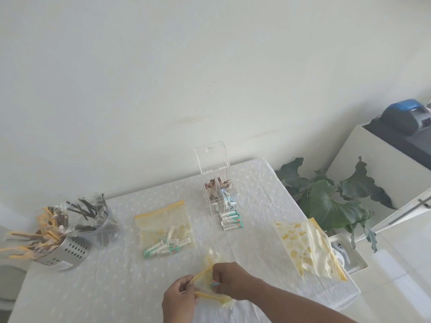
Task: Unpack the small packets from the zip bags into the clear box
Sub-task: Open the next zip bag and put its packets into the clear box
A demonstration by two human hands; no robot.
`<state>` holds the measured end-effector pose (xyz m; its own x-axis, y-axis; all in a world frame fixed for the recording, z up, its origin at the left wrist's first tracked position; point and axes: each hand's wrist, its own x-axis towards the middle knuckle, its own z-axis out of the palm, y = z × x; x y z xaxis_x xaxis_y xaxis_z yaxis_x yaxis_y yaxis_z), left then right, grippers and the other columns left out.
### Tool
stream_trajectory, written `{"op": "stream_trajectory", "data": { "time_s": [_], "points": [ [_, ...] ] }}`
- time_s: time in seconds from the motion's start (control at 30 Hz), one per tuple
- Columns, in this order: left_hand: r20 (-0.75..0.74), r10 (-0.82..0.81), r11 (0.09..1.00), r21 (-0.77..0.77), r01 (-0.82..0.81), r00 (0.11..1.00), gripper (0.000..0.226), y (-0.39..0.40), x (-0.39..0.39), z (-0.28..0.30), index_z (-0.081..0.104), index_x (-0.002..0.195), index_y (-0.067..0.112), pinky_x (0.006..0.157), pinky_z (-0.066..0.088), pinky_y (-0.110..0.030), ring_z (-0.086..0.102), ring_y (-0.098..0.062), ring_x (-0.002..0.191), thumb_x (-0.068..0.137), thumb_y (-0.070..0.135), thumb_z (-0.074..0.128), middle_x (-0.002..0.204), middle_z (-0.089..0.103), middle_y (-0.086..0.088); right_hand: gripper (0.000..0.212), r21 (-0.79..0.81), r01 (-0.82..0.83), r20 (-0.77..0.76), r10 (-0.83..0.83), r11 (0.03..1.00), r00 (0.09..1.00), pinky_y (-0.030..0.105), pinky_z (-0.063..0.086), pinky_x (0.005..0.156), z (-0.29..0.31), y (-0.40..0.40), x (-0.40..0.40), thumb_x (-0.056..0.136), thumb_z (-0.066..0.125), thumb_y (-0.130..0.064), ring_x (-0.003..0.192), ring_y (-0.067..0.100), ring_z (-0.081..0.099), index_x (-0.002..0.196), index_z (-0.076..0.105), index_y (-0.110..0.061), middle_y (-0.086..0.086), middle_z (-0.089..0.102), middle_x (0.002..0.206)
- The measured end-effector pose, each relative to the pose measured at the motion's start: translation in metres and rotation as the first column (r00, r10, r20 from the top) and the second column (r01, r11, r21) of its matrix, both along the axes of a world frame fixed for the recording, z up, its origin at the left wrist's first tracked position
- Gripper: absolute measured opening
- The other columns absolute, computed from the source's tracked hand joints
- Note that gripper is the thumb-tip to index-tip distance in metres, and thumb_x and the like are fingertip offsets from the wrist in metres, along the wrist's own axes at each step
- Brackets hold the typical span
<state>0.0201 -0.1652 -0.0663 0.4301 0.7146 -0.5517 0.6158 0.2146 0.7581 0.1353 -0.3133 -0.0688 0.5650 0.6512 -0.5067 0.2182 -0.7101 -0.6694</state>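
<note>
A yellow-rimmed zip bag (208, 261) is held open near the table's front edge. My left hand (179, 301) pinches its rim on the left. My right hand (229, 284) reaches into its mouth, fingers closed on a small green-ended packet (215, 284). The clear box (215, 183) stands upright at the table's far side with brown and green-white packets inside. Several green-white packets (232, 221) lie loose in front of it. A second zip bag (164, 226) lies flat at centre with packets (166, 247) at its lower end.
A crumpled zip bag (310, 248) lies at the table's right edge. At the left stand a perforated metal holder (60, 254) and a clear cup (105, 229), both full of stick packets. A leafy plant (333, 201) and a white cabinet (382, 169) are beyond the right edge.
</note>
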Motion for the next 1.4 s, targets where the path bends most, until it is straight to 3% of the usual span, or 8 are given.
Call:
{"op": "stream_trajectory", "data": {
  "time_s": [0.07, 0.2, 0.3, 0.37, 0.53, 0.8, 1.13, 1.4],
  "points": [
    [0.004, 0.011, 1.000, -0.029, -0.011, 1.000, 0.015, 0.000, 0.001, -0.001, 0.077, 0.089, 0.016, 0.066, 0.065, -0.036, 0.076, -0.026, 0.075, 0.092, 0.004, 0.069, 0.069, 0.078, -0.006, 0.030, 0.029, 0.059, -0.082, -0.057, 0.998, 0.995, 0.021, 0.047, 0.066, 0.003, -0.006, 0.003, 0.082, 0.081, -0.023, 0.066, 0.003, 0.052, 0.075, 0.056, -0.037, -0.012, 0.058, 0.077],
    [0.024, 0.022, 0.997, -0.074, -0.021, 0.999, 0.016, 0.003, 0.002, -0.004, 0.077, 0.090, 0.014, 0.072, 0.066, -0.041, 0.076, -0.030, 0.077, 0.093, 0.002, 0.067, 0.071, 0.078, -0.010, 0.018, 0.058, 0.130, -0.225, -0.114, 0.990, 0.968, 0.017, 0.042, 0.065, 0.008, -0.013, 0.008, 0.083, 0.084, -0.026, 0.065, 0.001, 0.049, 0.090, 0.070, -0.035, -0.015, 0.057, 0.075],
    [0.032, 0.042, 0.993, -0.110, -0.038, 0.999, 0.014, 0.004, 0.002, -0.006, 0.076, 0.093, 0.010, 0.075, 0.065, -0.044, 0.075, -0.032, 0.077, 0.094, -0.001, 0.066, 0.075, 0.078, -0.016, 0.021, 0.041, 0.152, -0.315, -0.132, 0.987, 0.940, 0.013, 0.036, 0.055, 0.012, -0.021, 0.012, 0.087, 0.083, -0.032, 0.054, -0.004, 0.044, 0.072, 0.069, -0.030, -0.019, 0.052, 0.059],
    [0.026, 0.054, 0.991, -0.125, -0.050, 0.998, 0.013, 0.003, 0.002, -0.006, 0.076, 0.094, 0.007, 0.076, 0.065, -0.044, 0.075, -0.033, 0.078, 0.094, -0.002, 0.066, 0.077, 0.077, -0.018, 0.019, 0.028, 0.119, -0.323, -0.104, 0.993, 0.941, 0.017, 0.040, 0.061, 0.014, -0.024, 0.014, 0.089, 0.080, -0.038, 0.060, 0.001, 0.048, 0.076, 0.068, -0.029, -0.016, 0.054, 0.066],
    [0.002, 0.099, 0.986, -0.132, -0.098, 0.995, 0.011, 0.003, 0.001, -0.003, 0.072, 0.094, 0.003, 0.081, 0.064, -0.046, 0.073, -0.034, 0.081, 0.095, -0.004, 0.064, 0.082, 0.075, -0.022, 0.017, 0.060, 0.040, -0.216, -0.026, 0.997, 0.976, 0.025, 0.048, 0.072, 0.020, -0.027, 0.019, 0.098, 0.065, -0.044, 0.071, 0.005, 0.059, 0.101, 0.067, -0.028, -0.012, 0.063, 0.078],
    [0.007, 0.112, 0.985, -0.133, -0.110, 0.994, 0.010, 0.010, 0.005, 0.001, 0.074, 0.096, 0.003, 0.081, 0.064, -0.050, 0.072, -0.033, 0.082, 0.094, -0.003, 0.066, 0.091, 0.072, -0.020, 0.014, 0.198, 0.255, -0.045, -0.251, 0.947, 0.967, 0.021, 0.056, 0.061, 0.041, -0.031, 0.038, 0.093, 0.075, -0.025, 0.065, 0.010, 0.072, 0.093, 0.077, -0.011, 0.006, 0.076, 0.076],
    [0.068, 0.002, 0.997, -0.071, 0.003, 0.998, 0.014, 0.004, 0.006, 0.011, 0.077, 0.089, 0.014, 0.070, 0.066, -0.041, 0.076, -0.028, 0.080, 0.090, 0.002, 0.070, 0.086, 0.076, -0.013, 0.003, 0.332, 0.450, 0.091, -0.503, 0.829, 0.859, 0.023, 0.061, 0.060, 0.114, -0.026, 0.120, 0.093, 0.078, -0.018, 0.061, 0.015, 0.075, 0.094, 0.079, -0.015, 0.003, 0.077, 0.075],
    [0.055, -0.020, 0.999, -0.047, 0.023, 0.998, 0.014, 0.009, -0.001, 0.010, 0.078, 0.092, 0.019, 0.071, 0.067, -0.041, 0.078, -0.023, 0.079, 0.091, 0.008, 0.070, 0.087, 0.077, -0.009, 0.006, 0.343, 0.465, 0.304, -0.565, 0.816, 0.767, 0.044, 0.065, 0.067, 0.145, 0.006, 0.202, 0.090, 0.074, -0.019, 0.065, 0.026, 0.074, 0.087, 0.076, -0.015, 0.007, 0.076, 0.082]
  ]
}}
